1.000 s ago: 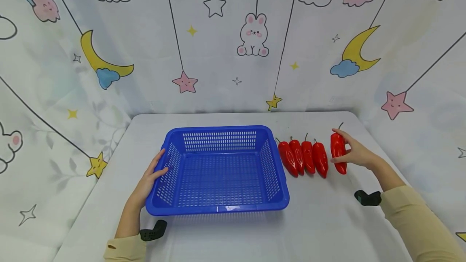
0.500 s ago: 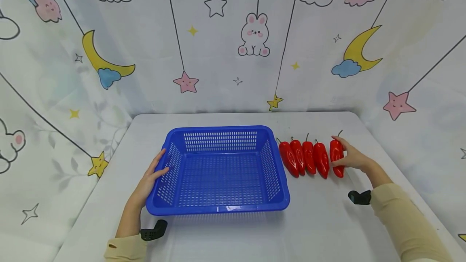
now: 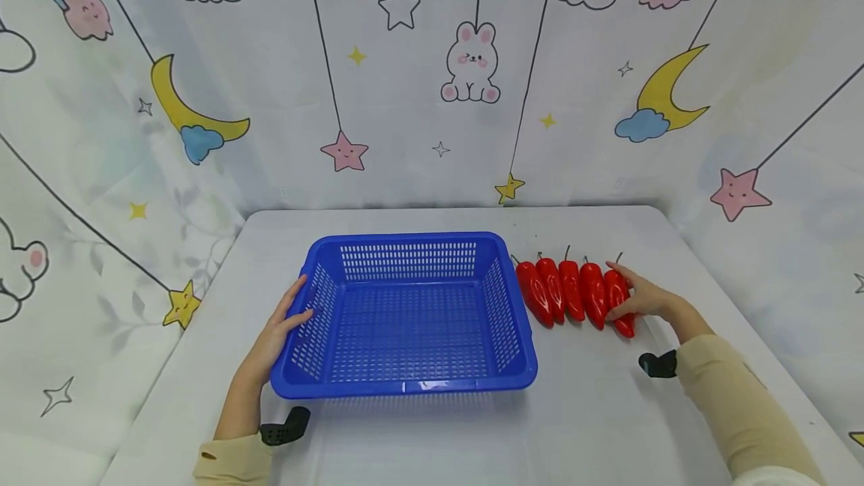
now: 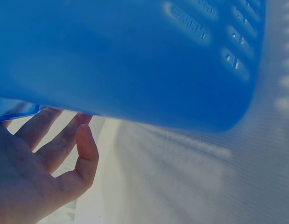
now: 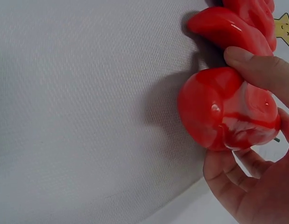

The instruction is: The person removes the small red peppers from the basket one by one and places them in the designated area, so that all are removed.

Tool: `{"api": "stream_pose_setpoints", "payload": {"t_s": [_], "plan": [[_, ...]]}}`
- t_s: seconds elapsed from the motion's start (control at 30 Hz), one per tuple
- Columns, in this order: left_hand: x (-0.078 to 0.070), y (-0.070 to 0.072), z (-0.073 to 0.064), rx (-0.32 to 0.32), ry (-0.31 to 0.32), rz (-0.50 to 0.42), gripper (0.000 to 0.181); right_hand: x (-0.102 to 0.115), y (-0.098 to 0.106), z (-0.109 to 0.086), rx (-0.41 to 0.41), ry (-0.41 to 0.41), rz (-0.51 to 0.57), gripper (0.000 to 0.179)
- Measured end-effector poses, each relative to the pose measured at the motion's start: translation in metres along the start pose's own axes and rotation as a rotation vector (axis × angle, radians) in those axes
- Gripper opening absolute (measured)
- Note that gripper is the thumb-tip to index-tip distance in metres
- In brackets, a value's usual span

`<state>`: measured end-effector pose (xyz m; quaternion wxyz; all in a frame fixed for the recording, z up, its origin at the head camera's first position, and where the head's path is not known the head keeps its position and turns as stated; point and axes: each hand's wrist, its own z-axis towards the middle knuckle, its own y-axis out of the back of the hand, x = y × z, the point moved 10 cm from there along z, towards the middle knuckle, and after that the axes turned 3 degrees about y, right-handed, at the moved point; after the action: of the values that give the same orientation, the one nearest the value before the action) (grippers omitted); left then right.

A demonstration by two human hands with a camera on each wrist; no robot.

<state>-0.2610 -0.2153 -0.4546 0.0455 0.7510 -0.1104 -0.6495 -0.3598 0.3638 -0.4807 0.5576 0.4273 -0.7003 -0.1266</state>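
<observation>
A blue plastic basket with slotted walls stands on the white table. My left hand holds its left rim, thumb over the rim and fingers on the outer side; in the left wrist view fingers reach up under the rim. My right hand grips a glossy red chili pepper between thumb and fingers, at the right end of a row of similar red peppers. In the right wrist view the held pepper lies beside another pepper. Whether it touches the table, I cannot tell.
The pepper row lies close along the basket's right wall. A patterned cloth with moons, stars and rabbits hangs behind the white table. Black wrist devices sit near both sleeves.
My right hand has moved left and slightly toward me with the chili pepper, bringing it from apart to right beside the row. The left hand and basket have stayed in place.
</observation>
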Motion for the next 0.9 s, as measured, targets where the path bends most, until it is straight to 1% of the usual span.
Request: {"api": "stream_pose_setpoints", "payload": {"t_s": [0.17, 0.27, 0.37, 0.47, 0.6, 0.73, 0.83, 0.9], "plan": [[-0.001, 0.000, -0.001, 0.005, 0.000, 0.002, 0.059, -0.001, -0.002, 0.003, 0.015, -0.008, -0.031, 0.110], [-0.001, 0.001, -0.002, 0.011, 0.001, 0.026, 0.060, -0.002, -0.004, 0.003, 0.020, -0.011, -0.062, 0.112], [-0.002, 0.003, -0.002, 0.016, 0.004, 0.072, 0.061, 0.000, -0.005, 0.002, 0.015, -0.007, -0.073, 0.112], [-0.004, 0.007, -0.002, 0.018, -0.007, 0.148, 0.064, 0.005, -0.005, -0.001, -0.002, 0.003, -0.081, 0.109], [-0.011, 0.012, -0.002, 0.015, -0.066, 0.269, 0.064, 0.007, -0.001, -0.005, -0.039, 0.008, -0.102, 0.104], [-0.025, 0.018, -0.007, -0.005, -0.115, 0.419, 0.063, 0.007, 0.004, -0.006, -0.088, 0.031, -0.117, 0.102], [-0.041, 0.025, -0.012, -0.037, -0.143, 0.584, 0.063, 0.015, 0.009, -0.011, -0.127, 0.066, -0.137, 0.099], [-0.058, 0.030, -0.016, -0.068, -0.179, 0.705, 0.063, 0.026, 0.014, -0.017, -0.156, 0.101, -0.179, 0.097]]}}
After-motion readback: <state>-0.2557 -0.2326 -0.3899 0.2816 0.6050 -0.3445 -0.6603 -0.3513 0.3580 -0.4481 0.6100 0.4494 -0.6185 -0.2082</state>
